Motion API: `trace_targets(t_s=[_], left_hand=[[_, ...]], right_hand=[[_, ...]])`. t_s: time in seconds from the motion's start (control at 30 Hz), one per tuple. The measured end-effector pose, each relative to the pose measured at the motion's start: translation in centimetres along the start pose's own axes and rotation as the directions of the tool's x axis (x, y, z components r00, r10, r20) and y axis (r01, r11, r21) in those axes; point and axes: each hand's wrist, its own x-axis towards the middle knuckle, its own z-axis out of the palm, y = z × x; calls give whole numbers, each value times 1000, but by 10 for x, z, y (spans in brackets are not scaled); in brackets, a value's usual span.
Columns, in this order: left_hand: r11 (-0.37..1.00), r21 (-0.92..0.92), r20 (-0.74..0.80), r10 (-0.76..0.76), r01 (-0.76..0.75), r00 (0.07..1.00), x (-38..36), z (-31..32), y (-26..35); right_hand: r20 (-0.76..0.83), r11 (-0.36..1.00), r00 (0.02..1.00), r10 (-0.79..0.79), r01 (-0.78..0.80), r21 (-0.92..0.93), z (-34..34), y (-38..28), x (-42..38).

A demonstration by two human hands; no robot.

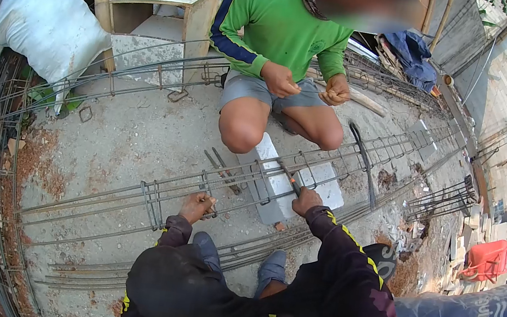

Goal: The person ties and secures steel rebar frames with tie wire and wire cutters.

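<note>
A rebar cage (250, 181) crosses mid-frame, the left hand (196, 207) curled at a stirrup (204, 180) left of centre, its hold impossible to tell, the right hand (307, 202) closed around an orange-marked tool (294, 186) right of centre.

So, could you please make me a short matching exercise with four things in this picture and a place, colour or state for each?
1. left hand
2. right hand
3. sack
4. wheelbarrow

A. red, at the picture's right
B. gripping a tool with an orange band
C. white, at upper left
D. by a steel stirrup

Pairs: 1-D, 2-B, 3-C, 4-A
</note>
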Motion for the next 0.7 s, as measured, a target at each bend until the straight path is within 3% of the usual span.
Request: trace_targets(t_s=[0.03,0.07,0.1,0.13,0.2,0.23,0.33,0.37,0.47,0.5,0.6,0.7], left_hand=[[1000,7,17,24,-24,1000,7,0,-10],[1000,8,25,29,-29,999,14,-2,-20],[999,-36,42,-40,41,998,0,-2,0],[998,-19,11,-66,67,998,-7,-1,10],[999,-22,32,-28,28,999,4,-2,-2],[1000,-22,38,-2,3,999,2,-2,-2],[998,28,31,56,-56,998,13,-2,-16],[998,-33,48,-44,46,998,-1,-3,8],[997,-57,75,-47,51,996,-2,-4,10],[996,-60,76,-59,63,995,-4,-6,13],[997,-44,55,-56,58,997,-6,-5,15],[1000,17,24,4,-4,1000,-2,-4,9]], right_hand=[[-16,999,999,34,-33,27,0,1,6],[102,952,986,131,-154,264,-32,-21,-17],[249,891,958,145,-236,387,-41,-21,-19],[220,926,975,-27,-58,372,-42,-10,-18],[149,966,977,-150,112,235,-54,-17,-41],[225,961,954,-198,144,235,-66,-25,-53],[324,903,871,-370,419,-94,-86,-62,-86],[359,838,850,-386,485,-248,-91,-80,-97],[414,829,819,-398,514,-221,-79,-96,-93],[483,793,812,-328,514,-326,-88,-116,-96],[277,643,866,-415,495,-584,-78,-129,-91],[108,396,705,-701,511,-763,-72,-137,-85]])
